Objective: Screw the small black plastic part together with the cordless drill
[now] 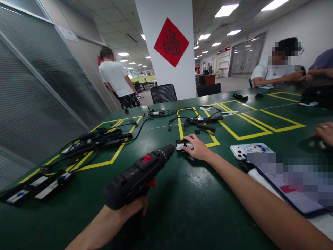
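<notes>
A black cordless drill (137,173) with red switches fills the lower middle of the view, tilted so its chuck points up and to the right. My left hand (137,205) is wrapped round its handle. The thin bit in the chuck reaches a small black and white block (180,146) lying on the green table (169,208); whether it touches cannot be made out. My right hand (196,147) grips that block from its right side, fingers over the top.
Tangled black cables (104,140) lie at left near black and white strips (47,185). Soldering-iron-like tools with cables (205,119) lie beyond the block. A phone (252,148) and a tablet-like screen (293,191) are at right. A co-worker's hand (326,132) shows at the right edge.
</notes>
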Demonstrator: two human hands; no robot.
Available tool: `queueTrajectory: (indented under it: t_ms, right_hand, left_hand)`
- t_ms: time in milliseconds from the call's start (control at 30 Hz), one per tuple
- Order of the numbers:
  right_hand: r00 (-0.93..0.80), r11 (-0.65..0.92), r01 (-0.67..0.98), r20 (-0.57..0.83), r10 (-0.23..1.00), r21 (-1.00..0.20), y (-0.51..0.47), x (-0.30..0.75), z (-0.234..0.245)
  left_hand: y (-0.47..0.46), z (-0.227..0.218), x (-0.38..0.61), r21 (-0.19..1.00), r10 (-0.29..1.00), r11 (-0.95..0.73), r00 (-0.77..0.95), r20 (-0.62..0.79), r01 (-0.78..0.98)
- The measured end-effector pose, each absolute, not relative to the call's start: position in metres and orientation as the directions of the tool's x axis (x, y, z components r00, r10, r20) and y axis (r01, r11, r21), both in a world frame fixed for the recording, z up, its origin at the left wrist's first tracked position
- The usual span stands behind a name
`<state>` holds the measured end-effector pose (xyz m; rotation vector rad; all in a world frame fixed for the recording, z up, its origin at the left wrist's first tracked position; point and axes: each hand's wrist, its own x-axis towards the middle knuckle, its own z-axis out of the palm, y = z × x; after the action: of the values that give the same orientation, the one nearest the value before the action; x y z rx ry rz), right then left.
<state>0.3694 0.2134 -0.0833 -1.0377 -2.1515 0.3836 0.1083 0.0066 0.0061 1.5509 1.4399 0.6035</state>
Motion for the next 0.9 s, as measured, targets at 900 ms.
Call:
queueTrajectory:
  t_ms: [900]
  right_hand:
    - [-0.414, 0.624, 0.582, 0.471, 0.779, -0.521, 0.2118, 0.3693, -0.0821]
  left_hand:
    - [0.008, 0.0035, 0.1143, 0.707, 0.975, 0.136, 0.033, -0.22, 0.694]
